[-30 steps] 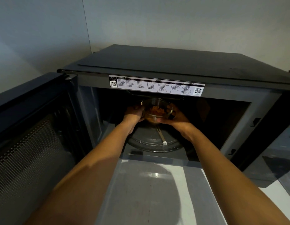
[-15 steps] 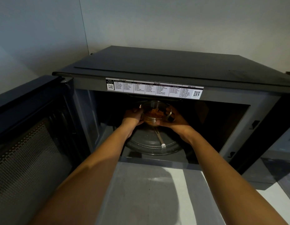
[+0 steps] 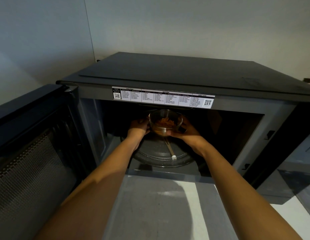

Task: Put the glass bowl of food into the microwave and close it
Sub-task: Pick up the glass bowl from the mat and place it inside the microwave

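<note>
A small glass bowl [image 3: 165, 122] with orange-brown food in it is inside the dark cavity of the black microwave [image 3: 185, 78], over the round glass turntable [image 3: 161, 153]. My left hand [image 3: 139, 128] grips the bowl's left side and my right hand [image 3: 187, 130] cups its right side and base. Whether the bowl rests on the turntable or hangs just above it I cannot tell. The microwave door [image 3: 29, 153] stands wide open to the left, its mesh window facing me.
A white label with small print and QR codes [image 3: 162, 97] runs across the top of the opening. The microwave stands on a pale counter [image 3: 159, 205] in a wall corner. Door latch slots [image 3: 270, 135] sit on the right frame.
The view has shifted slightly and the microwave sits a little lower in it. Both hands stay on the bowl inside the cavity, at nearly the same spot over the turntable.
</note>
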`<state>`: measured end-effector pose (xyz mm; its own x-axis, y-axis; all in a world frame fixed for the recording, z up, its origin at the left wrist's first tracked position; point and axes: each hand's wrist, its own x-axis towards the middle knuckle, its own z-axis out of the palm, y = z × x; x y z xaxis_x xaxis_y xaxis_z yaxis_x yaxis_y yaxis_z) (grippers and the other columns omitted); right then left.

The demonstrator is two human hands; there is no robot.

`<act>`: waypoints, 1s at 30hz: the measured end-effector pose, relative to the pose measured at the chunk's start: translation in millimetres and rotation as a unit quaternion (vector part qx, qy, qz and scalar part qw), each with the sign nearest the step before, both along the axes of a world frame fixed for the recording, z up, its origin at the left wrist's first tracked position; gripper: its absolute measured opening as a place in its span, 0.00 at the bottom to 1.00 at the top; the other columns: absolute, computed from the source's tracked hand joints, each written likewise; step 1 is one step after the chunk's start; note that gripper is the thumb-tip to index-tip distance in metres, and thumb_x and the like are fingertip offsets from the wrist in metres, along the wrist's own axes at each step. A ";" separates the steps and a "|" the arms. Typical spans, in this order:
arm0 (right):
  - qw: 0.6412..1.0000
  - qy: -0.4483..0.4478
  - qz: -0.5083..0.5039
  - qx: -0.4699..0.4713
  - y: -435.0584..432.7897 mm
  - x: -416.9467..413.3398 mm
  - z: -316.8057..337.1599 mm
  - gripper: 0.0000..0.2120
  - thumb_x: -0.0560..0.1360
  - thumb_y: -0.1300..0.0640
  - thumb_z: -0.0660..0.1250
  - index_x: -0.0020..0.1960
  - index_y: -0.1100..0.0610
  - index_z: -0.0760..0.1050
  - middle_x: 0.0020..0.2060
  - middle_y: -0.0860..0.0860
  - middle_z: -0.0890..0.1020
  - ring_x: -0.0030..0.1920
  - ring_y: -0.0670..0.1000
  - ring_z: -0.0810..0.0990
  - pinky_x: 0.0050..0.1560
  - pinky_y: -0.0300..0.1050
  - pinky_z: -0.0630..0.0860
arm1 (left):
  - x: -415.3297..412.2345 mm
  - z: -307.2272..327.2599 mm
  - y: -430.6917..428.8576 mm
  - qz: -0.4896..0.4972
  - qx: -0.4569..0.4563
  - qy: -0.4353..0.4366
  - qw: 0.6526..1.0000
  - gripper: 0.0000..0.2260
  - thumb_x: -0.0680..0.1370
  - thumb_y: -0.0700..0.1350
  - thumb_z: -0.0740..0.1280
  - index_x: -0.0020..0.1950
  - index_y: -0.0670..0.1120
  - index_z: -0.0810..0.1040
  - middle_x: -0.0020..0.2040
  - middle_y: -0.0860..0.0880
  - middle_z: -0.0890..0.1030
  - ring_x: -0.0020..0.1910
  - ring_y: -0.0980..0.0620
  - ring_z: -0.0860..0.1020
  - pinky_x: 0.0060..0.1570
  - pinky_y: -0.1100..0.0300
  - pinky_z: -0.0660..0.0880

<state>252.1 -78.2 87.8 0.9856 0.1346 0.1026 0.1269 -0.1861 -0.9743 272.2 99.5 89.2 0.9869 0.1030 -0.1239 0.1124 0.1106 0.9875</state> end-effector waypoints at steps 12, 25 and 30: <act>1.000 0.020 0.001 -0.001 0.1 1.8 -0.3 0.34 0.67 0.64 0.74 0.68 0.51 0.65 0.53 0.43 0.75 0.54 0.43 0.73 0.50 0.31 0.71 | 0.2 4.1 -1.3 0.000 -0.015 -0.002 1.000 0.14 0.80 0.39 0.60 0.64 0.36 0.73 0.64 0.36 0.76 0.61 0.40 0.76 0.56 0.57 0.73; 1.000 0.022 0.007 -0.009 0.5 -1.4 1.2 0.33 0.68 0.64 0.73 0.70 0.53 0.63 0.55 0.45 0.73 0.56 0.43 0.71 0.42 0.24 0.70 | -0.9 4.7 -2.4 0.003 -0.019 0.005 1.000 0.15 0.81 0.40 0.60 0.65 0.36 0.71 0.64 0.37 0.76 0.64 0.39 0.75 0.56 0.55 0.73; 1.000 0.026 0.010 -0.010 0.2 -1.5 2.5 0.33 0.69 0.64 0.72 0.70 0.53 0.63 0.54 0.44 0.72 0.53 0.42 0.70 0.38 0.22 0.71 | -1.1 5.4 -2.4 0.004 -0.018 0.007 1.000 0.14 0.80 0.39 0.60 0.65 0.37 0.72 0.64 0.37 0.76 0.63 0.40 0.75 0.55 0.56 0.73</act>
